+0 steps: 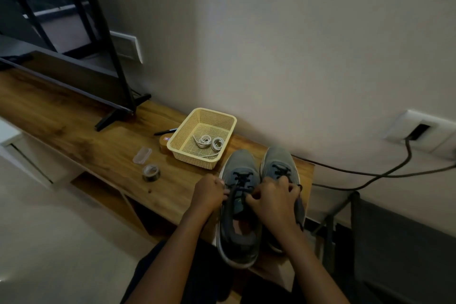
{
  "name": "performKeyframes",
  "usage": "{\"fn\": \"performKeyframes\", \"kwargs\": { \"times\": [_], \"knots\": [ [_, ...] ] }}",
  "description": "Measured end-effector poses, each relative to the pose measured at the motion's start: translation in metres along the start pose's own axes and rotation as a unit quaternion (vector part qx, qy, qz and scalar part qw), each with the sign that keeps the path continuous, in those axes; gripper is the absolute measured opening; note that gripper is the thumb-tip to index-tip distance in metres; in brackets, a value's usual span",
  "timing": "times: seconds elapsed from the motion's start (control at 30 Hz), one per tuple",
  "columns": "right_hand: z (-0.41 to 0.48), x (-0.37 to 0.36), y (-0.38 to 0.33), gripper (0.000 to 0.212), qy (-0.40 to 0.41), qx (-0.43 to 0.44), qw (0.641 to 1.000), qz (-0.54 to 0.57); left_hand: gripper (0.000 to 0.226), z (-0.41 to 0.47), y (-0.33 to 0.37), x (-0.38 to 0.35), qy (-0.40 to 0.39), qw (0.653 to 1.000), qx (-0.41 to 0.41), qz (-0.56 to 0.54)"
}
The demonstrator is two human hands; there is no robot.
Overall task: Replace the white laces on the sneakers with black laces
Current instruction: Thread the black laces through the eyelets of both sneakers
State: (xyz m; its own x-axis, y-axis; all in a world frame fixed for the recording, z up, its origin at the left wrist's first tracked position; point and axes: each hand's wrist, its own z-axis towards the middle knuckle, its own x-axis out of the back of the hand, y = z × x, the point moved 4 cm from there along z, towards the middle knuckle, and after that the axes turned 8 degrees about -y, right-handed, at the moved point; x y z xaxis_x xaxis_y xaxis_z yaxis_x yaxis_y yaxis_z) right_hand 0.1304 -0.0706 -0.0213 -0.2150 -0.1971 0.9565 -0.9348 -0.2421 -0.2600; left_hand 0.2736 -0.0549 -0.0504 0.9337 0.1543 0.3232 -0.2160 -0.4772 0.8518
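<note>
**Black lace drawn up on the second shoe**

Both your hands are on the sneaker (240,160) to your left, which sits at the near edge of the table (98,136) with its heel hanging over. The other sneaker (278,155) is touching it on the right and already looks laced in black.

Your left hand (209,192) is curled tight at the shoe's outer side, pinching one end of the black lace (243,177). Your right hand (274,195) is bunched over the tongue, fingers folded in on the other end. Exactly how the ends cross under your knuckles is hidden.

This looks like the closing stretch: snugging up or tying off. The lace is soft, thin and limp, so it will slip if held loosely. Pinch it close to the top eyelets, not out at the tips. The shoe is light and may slide off that edge, so pull evenly on both sides.

The white laces (209,142) lie coiled in the yellow basket (192,158), just beyond the toes.
</note>
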Motion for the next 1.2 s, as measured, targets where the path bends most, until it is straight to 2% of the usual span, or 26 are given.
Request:
{"fn": "performKeyframes", "kwargs": {
  "times": [0.1,0.17,0.23,0.3,0.37,0.47,0.53,0.73,0.87,0.97,1.07,1.2],
  "knots": [
    [0.003,0.001,-0.001,0.026,0.006,-0.004,1.0,-0.004,0.015,-0.004,0.001,0.005,0.026,0.995,0.024,-0.088],
    [0.003,0.002,0.0,0.026,0.008,-0.005,1.0,0.003,0.012,-0.007,0.002,0.012,0.071,0.992,0.017,-0.101],
    [0.002,0.003,0.002,0.027,0.01,-0.006,1.0,0.018,0.011,-0.007,0.002,0.02,0.14,0.99,-0.019,-0.022],
    [0.002,0.001,0.004,0.028,0.015,-0.005,1.0,0.026,0.008,-0.008,0.006,0.024,0.174,0.98,-0.077,0.061],
    [0.001,-0.002,0.005,0.03,0.021,-0.005,1.0,0.019,0.017,-0.007,0.008,0.022,0.152,0.969,-0.12,0.155],
    [0.001,-0.005,0.005,0.031,0.043,0.001,0.999,-0.001,0.017,-0.009,0.009,0.013,0.081,0.943,-0.105,0.304],
    [0.0,-0.007,0.002,0.027,0.053,0.004,0.999,-0.01,0.016,-0.009,0.008,0.009,0.062,0.933,-0.096,0.342],
    [0.003,-0.006,0.002,0.028,0.064,-0.005,0.997,-0.034,0.009,-0.011,0.012,0.014,0.12,0.94,-0.077,0.311],
    [0.003,-0.004,0.003,0.027,0.07,-0.005,0.997,-0.035,0.011,-0.012,0.008,0.03,0.213,0.961,0.005,0.179],
    [0.003,-0.004,0.002,0.027,0.07,-0.008,0.997,-0.032,0.011,-0.014,0.005,0.037,0.27,0.954,0.033,0.129],
    [0.003,-0.004,0.001,0.024,0.077,0.001,0.997,-0.029,0.012,-0.012,0.008,0.034,0.25,0.951,-0.014,0.18],
    [0.004,-0.004,0.0,0.023,0.071,0.009,0.997,-0.018,0.017,-0.01,0.011,0.023,0.16,0.95,-0.068,0.258]
  ]
}}
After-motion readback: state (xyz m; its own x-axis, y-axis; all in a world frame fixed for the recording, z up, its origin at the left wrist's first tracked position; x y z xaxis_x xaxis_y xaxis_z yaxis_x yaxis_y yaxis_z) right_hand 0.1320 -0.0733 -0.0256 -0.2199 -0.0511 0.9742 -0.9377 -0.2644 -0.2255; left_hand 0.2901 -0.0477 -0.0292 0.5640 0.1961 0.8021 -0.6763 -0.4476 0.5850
